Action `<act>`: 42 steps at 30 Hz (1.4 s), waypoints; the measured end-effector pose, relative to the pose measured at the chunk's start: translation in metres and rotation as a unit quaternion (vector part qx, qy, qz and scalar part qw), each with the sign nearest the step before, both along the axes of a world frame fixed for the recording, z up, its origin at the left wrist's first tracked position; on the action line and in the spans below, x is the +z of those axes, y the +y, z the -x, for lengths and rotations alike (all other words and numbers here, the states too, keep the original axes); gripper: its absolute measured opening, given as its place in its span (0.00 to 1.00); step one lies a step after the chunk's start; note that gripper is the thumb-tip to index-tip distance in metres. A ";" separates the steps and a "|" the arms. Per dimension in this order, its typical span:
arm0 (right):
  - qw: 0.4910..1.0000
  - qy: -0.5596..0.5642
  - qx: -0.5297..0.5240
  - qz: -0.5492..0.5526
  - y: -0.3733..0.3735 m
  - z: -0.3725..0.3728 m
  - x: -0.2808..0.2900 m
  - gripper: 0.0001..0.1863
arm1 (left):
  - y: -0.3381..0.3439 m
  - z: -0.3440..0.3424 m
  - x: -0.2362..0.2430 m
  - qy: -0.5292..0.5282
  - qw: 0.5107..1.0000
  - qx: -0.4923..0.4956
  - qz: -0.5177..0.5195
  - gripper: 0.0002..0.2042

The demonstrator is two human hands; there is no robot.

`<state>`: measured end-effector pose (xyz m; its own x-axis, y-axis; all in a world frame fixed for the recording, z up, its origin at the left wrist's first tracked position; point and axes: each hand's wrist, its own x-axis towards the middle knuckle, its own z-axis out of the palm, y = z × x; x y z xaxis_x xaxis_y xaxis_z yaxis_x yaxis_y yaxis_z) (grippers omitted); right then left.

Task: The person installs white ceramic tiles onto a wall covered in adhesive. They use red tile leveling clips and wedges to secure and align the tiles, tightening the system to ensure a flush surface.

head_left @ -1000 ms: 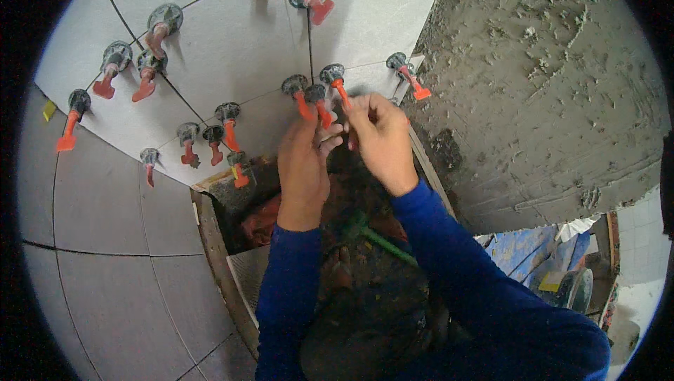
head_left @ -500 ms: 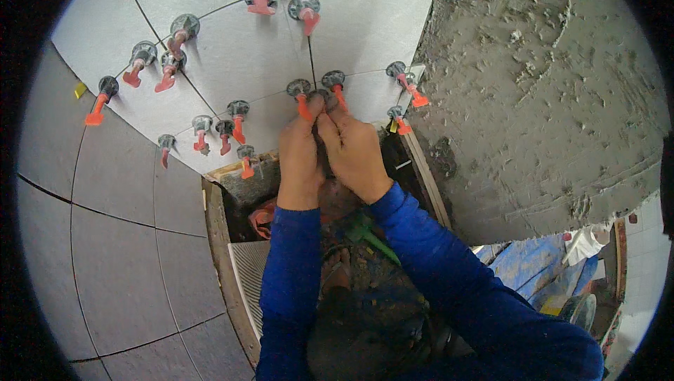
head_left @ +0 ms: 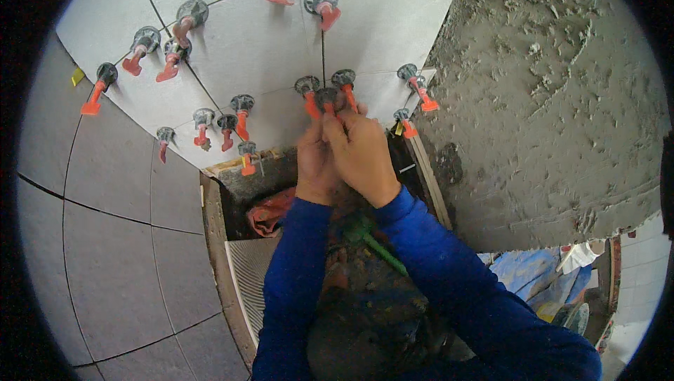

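Note:
Several tile leveling clips with round dark bases and orange-red T-handles stand along the joints of the white tiles (head_left: 260,44). My right hand (head_left: 364,153) pinches the handle of the middle tile leveling clip (head_left: 326,97), low on the vertical joint. Close against it on the left is my left hand (head_left: 316,167), smeared by motion, its fingertips partly hidden. Two more clips flank the middle one: a left clip (head_left: 307,86) and a right clip (head_left: 343,78). My right fingers overlap the lower end of the right clip's handle.
Rough grey mortar (head_left: 533,114) covers the surface at right. Dark grey tiles (head_left: 105,255) lie at left. Below my hands are a wood-edged opening, a red cloth or bag (head_left: 270,211), a green-handled tool (head_left: 385,253) and a ribbed panel (head_left: 249,276). Blue sheeting (head_left: 533,276) lies lower right.
My left hand has dropped slightly from the middle clip, whose base and handle now show more. My right hand stays at the clips. The whole view has shifted a little.

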<state>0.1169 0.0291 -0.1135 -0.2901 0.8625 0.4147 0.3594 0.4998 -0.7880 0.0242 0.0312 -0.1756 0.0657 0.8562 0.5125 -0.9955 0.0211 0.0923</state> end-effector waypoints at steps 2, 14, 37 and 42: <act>0.999 -0.034 -0.026 -0.030 0.000 0.001 0.002 0.17 | 0.005 0.000 -0.008 -0.006 1.000 -0.016 0.019 0.21; 0.984 -0.077 -0.077 -0.139 -0.006 0.003 0.004 0.14 | 0.015 -0.022 -0.019 -0.025 0.994 0.005 0.104 0.20; 0.967 -0.137 -0.095 -0.190 -0.008 0.003 0.010 0.15 | 0.008 -0.014 -0.017 0.026 0.989 0.032 0.139 0.18; 0.958 -0.187 -0.107 -0.188 -0.010 0.002 0.010 0.14 | 0.003 -0.007 -0.011 0.057 0.988 0.041 0.136 0.18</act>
<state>0.1152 0.0194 -0.1034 -0.3133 0.7290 0.6086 0.7074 0.6068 -0.3626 0.0309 0.0345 -0.1865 0.0337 0.9658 0.2570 -0.9784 -0.0207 0.2059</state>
